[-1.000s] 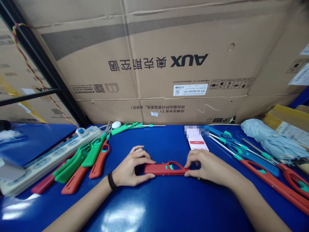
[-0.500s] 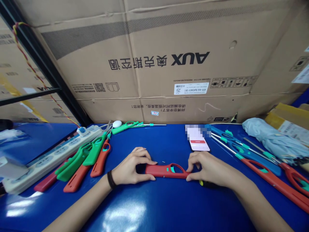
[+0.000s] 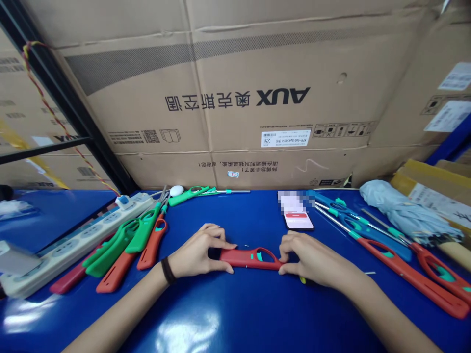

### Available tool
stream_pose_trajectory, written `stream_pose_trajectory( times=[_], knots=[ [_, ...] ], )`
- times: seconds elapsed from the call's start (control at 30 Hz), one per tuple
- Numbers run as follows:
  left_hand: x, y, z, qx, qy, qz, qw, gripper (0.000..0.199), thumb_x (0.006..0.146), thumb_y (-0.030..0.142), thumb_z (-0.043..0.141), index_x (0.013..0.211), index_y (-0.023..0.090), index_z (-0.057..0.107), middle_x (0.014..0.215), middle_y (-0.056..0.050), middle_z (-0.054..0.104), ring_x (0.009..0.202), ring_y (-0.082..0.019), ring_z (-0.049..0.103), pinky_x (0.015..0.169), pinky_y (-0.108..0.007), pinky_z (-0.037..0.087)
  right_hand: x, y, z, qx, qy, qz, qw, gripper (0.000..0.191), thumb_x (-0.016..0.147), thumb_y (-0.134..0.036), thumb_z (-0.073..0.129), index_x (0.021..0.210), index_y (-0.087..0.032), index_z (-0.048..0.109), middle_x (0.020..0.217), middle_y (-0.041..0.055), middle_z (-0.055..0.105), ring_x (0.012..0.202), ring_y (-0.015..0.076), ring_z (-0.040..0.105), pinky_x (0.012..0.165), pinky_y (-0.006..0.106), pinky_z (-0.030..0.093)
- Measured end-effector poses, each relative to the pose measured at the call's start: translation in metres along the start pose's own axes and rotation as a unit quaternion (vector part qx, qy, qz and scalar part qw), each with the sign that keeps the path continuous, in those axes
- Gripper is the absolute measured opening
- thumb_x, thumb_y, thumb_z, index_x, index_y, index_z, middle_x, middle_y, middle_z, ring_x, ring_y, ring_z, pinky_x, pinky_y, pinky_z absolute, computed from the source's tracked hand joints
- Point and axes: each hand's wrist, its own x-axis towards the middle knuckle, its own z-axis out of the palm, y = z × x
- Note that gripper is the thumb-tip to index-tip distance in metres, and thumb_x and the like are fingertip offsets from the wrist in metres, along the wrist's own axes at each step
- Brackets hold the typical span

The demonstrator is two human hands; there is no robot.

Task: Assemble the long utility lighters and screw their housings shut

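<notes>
A red utility lighter body (image 3: 241, 258) with a green trigger lies on its side across the middle of the blue table, with no metal tube showing on it. My left hand (image 3: 200, 250) grips its left end between thumb and fingers. At the other end, by the trigger loop, my right hand (image 3: 305, 255) pinches it with thumb and forefinger. Just behind the lighter is a tiny pale sliver (image 3: 247, 245). A yellow-and-black object (image 3: 302, 280) shows partly beneath my right hand; the rest of it is hidden.
Green lighters (image 3: 145, 230) and red ones lie at left beside a white power strip (image 3: 91, 233). On the right are blue lighters (image 3: 382, 234) and red lighters (image 3: 408, 274) with metal tubes. A phone (image 3: 299, 220) lies behind my right hand. A large cardboard box (image 3: 221, 63) walls off the back.
The view has turned slightly to the right, so everything sits a little further left. Both hands keep their hold on the red lighter, with no clear movement of it on the table.
</notes>
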Motion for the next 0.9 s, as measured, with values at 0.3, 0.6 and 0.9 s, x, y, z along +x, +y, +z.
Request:
stream_pose_trajectory(
  times=[0.3, 0.6, 0.9],
  knots=[
    [-0.008, 0.008, 0.007, 0.191, 0.082, 0.141, 0.968, 0.033, 0.091, 0.036, 0.053, 0.113, 0.014, 0.063, 0.082, -0.005, 0.065, 0.079, -0.018, 0.064, 0.099, -0.043, 0.045, -0.012, 0.004, 0.007, -0.024, 0.048, -0.045, 0.998, 0.012, 0.085, -0.030, 0.065, 0.080, -0.020, 0.062, 0.085, 0.0027, 0.063, 0.081, 0.0199, 0.059, 0.068, 0.029, 0.041],
    [0.020, 0.028, 0.025, 0.319, 0.124, 0.204, 0.917, 0.024, 0.094, 0.022, 0.043, 0.103, 0.008, 0.061, 0.074, -0.006, 0.065, 0.066, -0.018, 0.063, 0.091, -0.043, 0.051, -0.019, 0.016, 0.027, 0.018, 0.134, -0.049, 0.990, 0.008, 0.086, -0.029, 0.061, 0.085, -0.021, 0.061, 0.088, 0.0033, 0.063, 0.083, 0.0196, 0.060, 0.074, 0.030, 0.046],
    [0.019, 0.027, 0.037, 0.284, 0.175, 0.241, 0.912, 0.024, 0.096, 0.022, 0.042, 0.112, 0.009, 0.054, 0.081, -0.007, 0.070, 0.071, -0.018, 0.067, 0.070, -0.030, 0.057, -0.023, 0.026, 0.024, 0.059, 0.145, -0.042, 0.987, 0.011, 0.089, -0.031, 0.058, 0.095, -0.024, 0.064, 0.093, 0.0035, 0.064, 0.090, 0.0206, 0.058, 0.082, 0.033, 0.045]
  ],
)
